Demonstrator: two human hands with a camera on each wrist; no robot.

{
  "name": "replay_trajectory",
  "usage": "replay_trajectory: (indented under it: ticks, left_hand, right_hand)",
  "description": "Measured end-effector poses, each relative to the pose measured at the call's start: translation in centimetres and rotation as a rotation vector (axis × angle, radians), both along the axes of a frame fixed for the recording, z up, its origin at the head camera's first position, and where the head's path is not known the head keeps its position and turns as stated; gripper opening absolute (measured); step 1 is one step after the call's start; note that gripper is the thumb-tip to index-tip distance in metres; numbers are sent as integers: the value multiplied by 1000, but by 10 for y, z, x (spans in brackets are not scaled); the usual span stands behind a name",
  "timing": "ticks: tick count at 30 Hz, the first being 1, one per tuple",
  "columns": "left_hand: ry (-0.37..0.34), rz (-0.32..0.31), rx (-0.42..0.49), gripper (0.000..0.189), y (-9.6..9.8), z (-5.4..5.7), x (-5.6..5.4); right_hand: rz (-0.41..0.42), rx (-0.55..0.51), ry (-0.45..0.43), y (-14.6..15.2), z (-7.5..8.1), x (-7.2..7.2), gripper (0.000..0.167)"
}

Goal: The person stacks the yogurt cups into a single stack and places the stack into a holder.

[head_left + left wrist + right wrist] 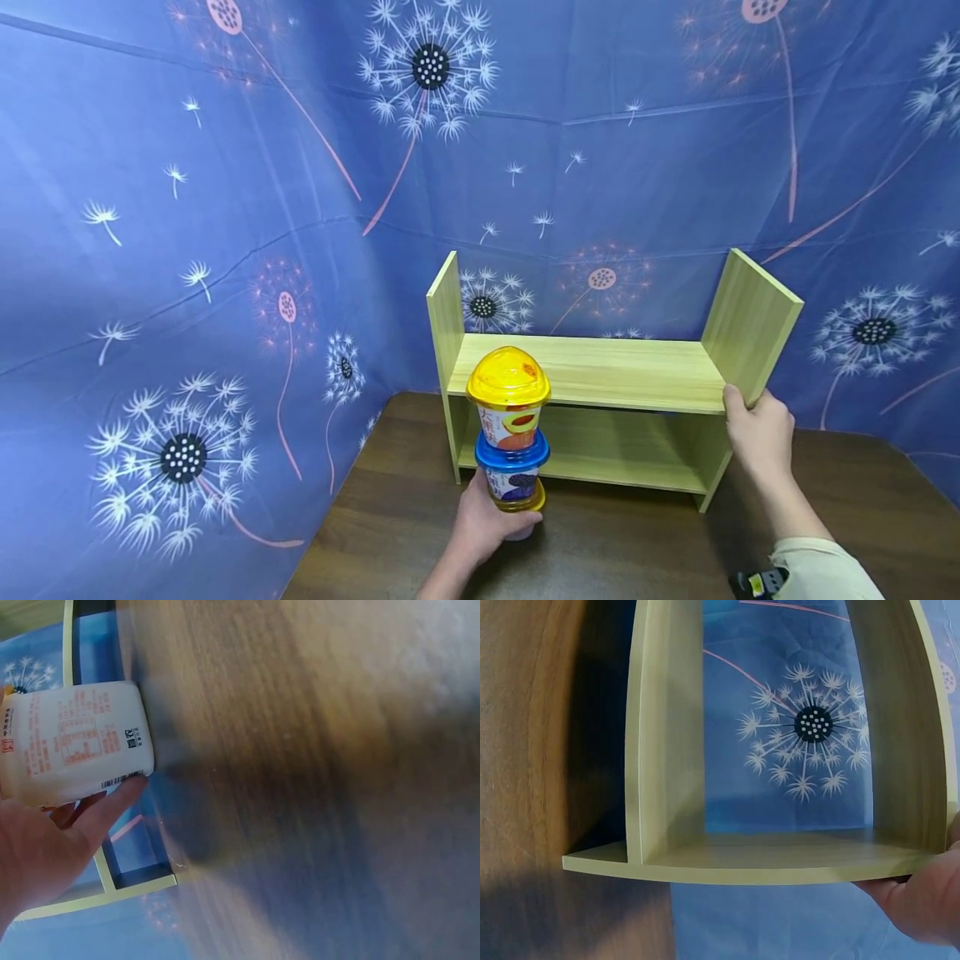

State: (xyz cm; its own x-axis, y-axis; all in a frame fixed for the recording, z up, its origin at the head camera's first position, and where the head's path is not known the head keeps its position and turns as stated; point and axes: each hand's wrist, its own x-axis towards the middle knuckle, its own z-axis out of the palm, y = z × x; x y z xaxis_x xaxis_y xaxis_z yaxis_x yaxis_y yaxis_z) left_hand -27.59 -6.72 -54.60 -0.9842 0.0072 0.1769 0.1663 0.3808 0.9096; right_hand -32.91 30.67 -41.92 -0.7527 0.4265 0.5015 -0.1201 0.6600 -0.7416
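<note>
Three plastic fruit cups stand stacked upright in front of the shelf's left part. The top cup [512, 425] has a domed yellow lid, the middle cup [513, 485] a blue lid, and the bottom cup [82, 742] a yellow lid. My left hand [483, 521] grips the bottom cup, with fingers and thumb around it. Whether its base touches the table cannot be told. A light wooden two-tier shelf [622, 371] stands on the table. My right hand [763, 433] holds its right side panel [780, 871] near the upper board; some fingers are hidden.
Brown wood-grain table [600, 550] lies under the shelf and cups. Blue dandelion-print cloth [225, 250] hangs behind and along the left. A dark strap-like object [757, 583] sits by the right sleeve [817, 571].
</note>
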Motion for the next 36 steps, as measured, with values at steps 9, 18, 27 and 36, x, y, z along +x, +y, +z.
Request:
replay_trajectory:
  ticks: [9,18,27,36]
  left_hand:
    - [-13,7,31,86,2,0,1]
    - [-3,-23,85,82,4,2,4]
    - [4,1,50,77,1,0,7]
    - [10,-14,16,76,2,5,9]
  right_hand:
    - [-2,35,30,4,0,1,32]
    - [-13,0,68,2,1,0,31]
    - [-9,-4,72,-4,1,1,32]
    - [-16,-2,59,-2,1,1,33]
